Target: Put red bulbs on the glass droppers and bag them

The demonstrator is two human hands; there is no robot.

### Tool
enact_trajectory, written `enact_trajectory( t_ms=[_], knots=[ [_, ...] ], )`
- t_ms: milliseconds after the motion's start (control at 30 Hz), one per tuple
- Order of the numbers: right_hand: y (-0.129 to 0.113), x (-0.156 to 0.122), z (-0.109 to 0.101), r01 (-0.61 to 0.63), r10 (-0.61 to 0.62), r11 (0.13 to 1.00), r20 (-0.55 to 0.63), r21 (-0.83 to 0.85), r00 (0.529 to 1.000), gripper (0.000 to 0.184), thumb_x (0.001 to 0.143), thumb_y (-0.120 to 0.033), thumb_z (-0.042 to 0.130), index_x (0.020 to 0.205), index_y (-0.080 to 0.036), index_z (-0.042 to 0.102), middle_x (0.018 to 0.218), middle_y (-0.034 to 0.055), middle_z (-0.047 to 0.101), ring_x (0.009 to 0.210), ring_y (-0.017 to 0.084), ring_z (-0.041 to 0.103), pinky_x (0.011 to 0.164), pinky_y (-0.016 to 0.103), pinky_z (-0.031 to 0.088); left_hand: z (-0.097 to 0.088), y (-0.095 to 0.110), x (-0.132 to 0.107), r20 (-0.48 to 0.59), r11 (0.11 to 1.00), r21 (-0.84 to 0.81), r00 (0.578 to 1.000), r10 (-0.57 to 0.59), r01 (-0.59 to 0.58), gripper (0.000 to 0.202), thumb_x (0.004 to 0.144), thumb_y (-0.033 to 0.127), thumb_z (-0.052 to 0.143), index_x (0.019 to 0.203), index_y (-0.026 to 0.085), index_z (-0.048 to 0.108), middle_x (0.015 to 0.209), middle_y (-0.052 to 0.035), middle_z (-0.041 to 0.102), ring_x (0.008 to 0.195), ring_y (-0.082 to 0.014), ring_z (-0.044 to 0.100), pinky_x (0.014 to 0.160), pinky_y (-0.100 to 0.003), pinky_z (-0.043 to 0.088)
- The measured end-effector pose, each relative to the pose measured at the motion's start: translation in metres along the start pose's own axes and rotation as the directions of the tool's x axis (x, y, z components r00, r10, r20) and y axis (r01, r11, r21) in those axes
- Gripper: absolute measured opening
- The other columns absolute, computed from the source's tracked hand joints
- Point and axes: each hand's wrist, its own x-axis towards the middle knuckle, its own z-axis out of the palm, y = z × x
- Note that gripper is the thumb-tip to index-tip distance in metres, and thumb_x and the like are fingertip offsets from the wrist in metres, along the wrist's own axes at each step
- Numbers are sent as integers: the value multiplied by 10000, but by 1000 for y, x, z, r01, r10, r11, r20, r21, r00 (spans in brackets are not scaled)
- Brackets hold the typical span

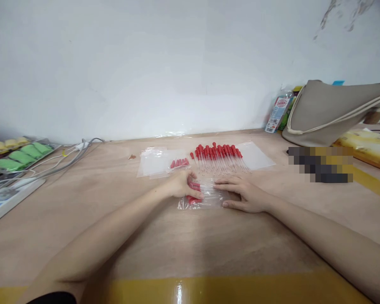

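A clear plastic bag (209,195) holding red-bulbed glass droppers lies on the wooden table (164,245) between my hands. My left hand (183,185) has its fingers curled and pressed on the bag's left end, over the red bulbs. My right hand (245,194) lies flat with fingers stretched out on the bag's right end. Just behind them sits a row of loose droppers (218,158) with red bulbs, and to its left a second filled bag (179,163) resting on empty clear bags (152,162).
A grey cloth bag (332,107) with a cord strap stands at the back right, next to a printed packet (278,109) and a yellow pack (369,145). At the left lie a white power strip (9,196), grey cables (66,162) and green and yellow items (20,154).
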Motion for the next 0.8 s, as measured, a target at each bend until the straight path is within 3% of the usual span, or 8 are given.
enact_trajectory(
  t_ms=[167,300,400,500,567,633,700,800],
  knots=[
    [1,-1,0,7,-7,1000,-6,30,1000,506,801,-437,549,1264,-246,473,1252,95,507,1135,235,461,949,432,368,-11,5,20,228,998,38,972,-58,50,481,372,447,794,620,160,499,553,66,445,556,-103,441,499,-212,309],
    [0,-1,2,27,-26,1000,-57,10,998,475,819,-406,530,1256,-229,477,1223,98,524,1108,227,478,918,412,392,-12,-2,14,330,972,-235,939,95,-16,393,502,381,765,603,153,461,565,64,472,531,-83,460,484,-198,321],
    [0,-1,1,-11,-6,996,-178,-93,984,348,858,-341,470,1172,-208,544,1136,92,579,1051,214,510,885,394,399,-15,-14,0,365,879,-468,926,99,90,356,555,318,757,644,152,455,564,62,512,506,-75,497,477,-186,363],
    [11,-1,-4,-161,69,965,-392,-207,917,276,841,-322,483,1048,-186,604,1051,87,618,980,207,542,864,379,395,-27,-31,-11,227,722,-677,974,16,146,376,551,234,777,778,164,486,624,46,590,540,-87,567,526,-193,442],
    [26,-3,-8,-323,151,911,-522,-257,839,256,812,-325,504,983,-178,626,1012,85,631,955,216,553,863,384,387,-37,-43,-10,40,604,-790,993,-114,101,461,543,200,786,906,175,504,724,6,640,605,-113,615,575,-221,488],
    [45,-6,-13,-489,263,825,-576,-282,774,254,807,-296,474,955,-174,640,1006,83,635,977,233,548,875,397,376,-47,-53,0,-184,504,-864,934,-305,-5,519,534,173,787,971,177,506,774,-16,651,620,-127,628,579,-237,509],
    [63,-11,-17,-631,395,722,-579,-285,714,280,811,-256,426,959,-163,645,1051,88,626,1013,248,539,888,414,367,-55,-62,16,-328,451,-887,828,-455,-103,471,538,130,772,934,159,518,750,-15,639,591,-118,618,563,-234,510],
    [82,-17,-22,-781,594,564,-525,-268,609,334,792,-321,459,1003,-134,639,1112,121,602,1039,282,531,872,429,381,-58,-74,41,-340,411,-905,770,-540,-111,374,544,82,744,842,129,525,728,-35,622,622,-144,620,592,-269,515]
  ],
)
